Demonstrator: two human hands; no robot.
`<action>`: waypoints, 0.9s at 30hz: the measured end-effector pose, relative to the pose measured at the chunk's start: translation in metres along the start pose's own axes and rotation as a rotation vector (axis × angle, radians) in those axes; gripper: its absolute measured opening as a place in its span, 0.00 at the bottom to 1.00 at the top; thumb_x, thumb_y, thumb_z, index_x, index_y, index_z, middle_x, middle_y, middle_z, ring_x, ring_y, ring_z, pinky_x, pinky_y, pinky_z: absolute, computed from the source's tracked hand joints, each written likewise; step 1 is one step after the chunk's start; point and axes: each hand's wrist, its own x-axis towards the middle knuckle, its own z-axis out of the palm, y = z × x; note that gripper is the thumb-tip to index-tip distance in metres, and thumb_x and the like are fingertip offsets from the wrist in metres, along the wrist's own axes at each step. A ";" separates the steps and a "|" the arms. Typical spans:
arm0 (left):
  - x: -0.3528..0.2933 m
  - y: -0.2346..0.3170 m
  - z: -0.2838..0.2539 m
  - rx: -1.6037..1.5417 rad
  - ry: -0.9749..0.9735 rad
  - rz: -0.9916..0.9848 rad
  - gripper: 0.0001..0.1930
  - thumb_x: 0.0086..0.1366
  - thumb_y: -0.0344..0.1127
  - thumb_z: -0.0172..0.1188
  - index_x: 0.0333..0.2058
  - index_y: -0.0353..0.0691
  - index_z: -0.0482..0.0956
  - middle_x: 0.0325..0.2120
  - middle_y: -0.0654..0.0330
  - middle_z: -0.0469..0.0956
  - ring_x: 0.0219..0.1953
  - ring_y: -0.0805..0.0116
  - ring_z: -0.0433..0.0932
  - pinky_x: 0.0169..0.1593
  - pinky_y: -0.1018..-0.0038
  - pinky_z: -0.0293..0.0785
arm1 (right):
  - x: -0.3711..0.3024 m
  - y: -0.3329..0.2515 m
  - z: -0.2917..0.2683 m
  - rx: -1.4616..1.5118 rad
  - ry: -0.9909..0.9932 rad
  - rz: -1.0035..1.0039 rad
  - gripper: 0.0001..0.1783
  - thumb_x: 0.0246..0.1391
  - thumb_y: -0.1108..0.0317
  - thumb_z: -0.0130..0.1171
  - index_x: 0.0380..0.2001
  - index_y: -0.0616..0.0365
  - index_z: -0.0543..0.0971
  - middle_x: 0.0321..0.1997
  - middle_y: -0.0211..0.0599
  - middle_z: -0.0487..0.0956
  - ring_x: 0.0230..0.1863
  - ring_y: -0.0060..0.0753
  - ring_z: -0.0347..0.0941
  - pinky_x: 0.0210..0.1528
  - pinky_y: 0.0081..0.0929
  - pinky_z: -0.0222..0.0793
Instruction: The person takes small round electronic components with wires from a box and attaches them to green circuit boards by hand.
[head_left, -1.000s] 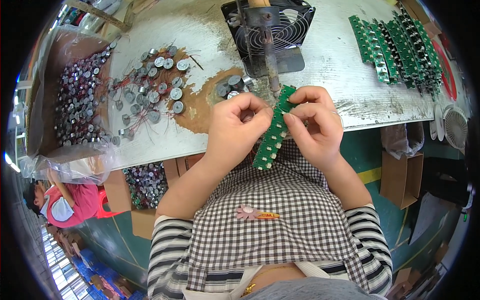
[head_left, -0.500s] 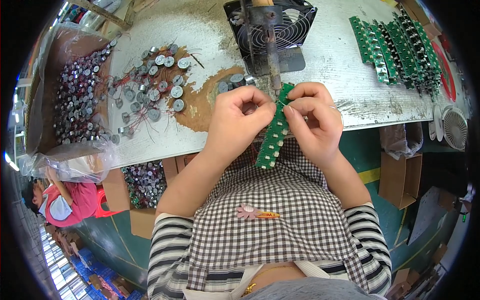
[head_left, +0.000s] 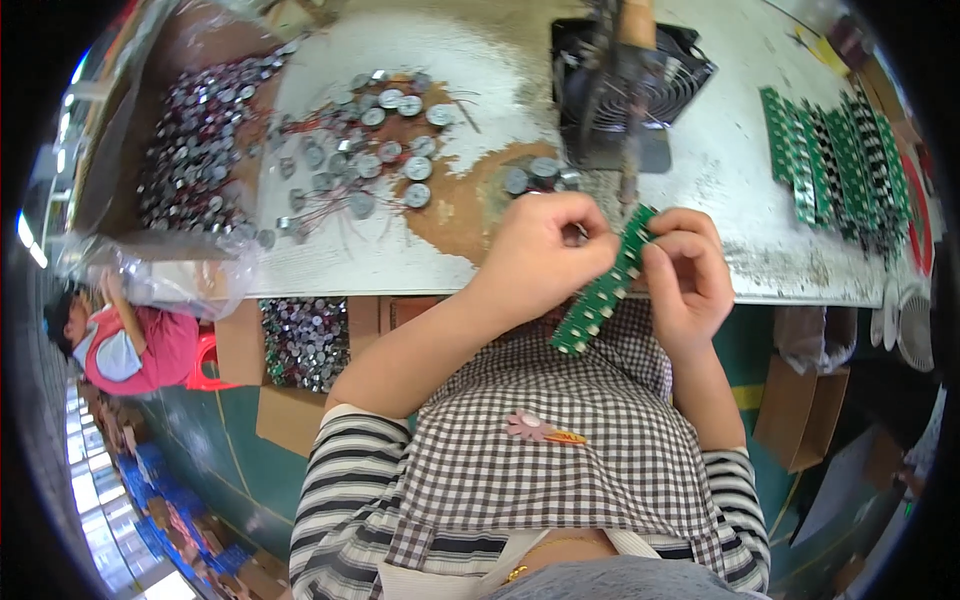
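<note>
A green strip of small circuit boards slants across the bench's front edge, its lower end over my checked apron. My right hand is closed, pinching the strip near its upper end between thumb and fingers. My left hand is closed too, its thumb and fingertip pressed together against the strip's left edge; whatever lies in that pinch is hidden. Just above the strip's top end, a soldering iron with a wooden handle points downward. A few small round metal motors lie beyond my left hand.
A black fan stands behind the iron. Motors with red wires are spread at left, beside a carton full of more. Several green board strips lie at far right. Another person sits at lower left.
The view has shifted, so bench and hands appear farther right. The strip slants more, its lower end swung leftward relative to its top. Both hands keep their pinch.
</note>
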 end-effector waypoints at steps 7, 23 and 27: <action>0.018 0.027 -0.099 0.544 0.811 0.612 0.08 0.52 0.31 0.65 0.33 0.40 0.82 0.31 0.58 0.76 0.29 0.70 0.75 0.32 0.74 0.71 | 0.000 0.005 -0.003 0.026 0.019 0.026 0.02 0.52 0.84 0.52 0.29 0.68 0.71 0.41 0.43 0.72 0.24 0.18 0.71 0.25 0.13 0.70; 0.041 0.001 -0.170 0.641 0.793 0.465 0.10 0.60 0.35 0.60 0.27 0.32 0.80 0.24 0.58 0.77 0.27 0.70 0.73 0.33 0.76 0.69 | 0.002 0.008 -0.002 0.097 -0.016 0.006 0.03 0.54 0.81 0.52 0.29 0.65 0.69 0.42 0.45 0.71 0.25 0.17 0.68 0.27 0.13 0.68; 0.015 0.012 -0.107 -0.421 0.411 0.205 0.10 0.61 0.32 0.58 0.37 0.31 0.77 0.28 0.61 0.78 0.25 0.75 0.72 0.30 0.82 0.67 | 0.002 0.006 -0.004 0.225 -0.020 0.053 0.02 0.56 0.79 0.49 0.30 0.66 0.67 0.42 0.46 0.70 0.26 0.19 0.69 0.28 0.15 0.70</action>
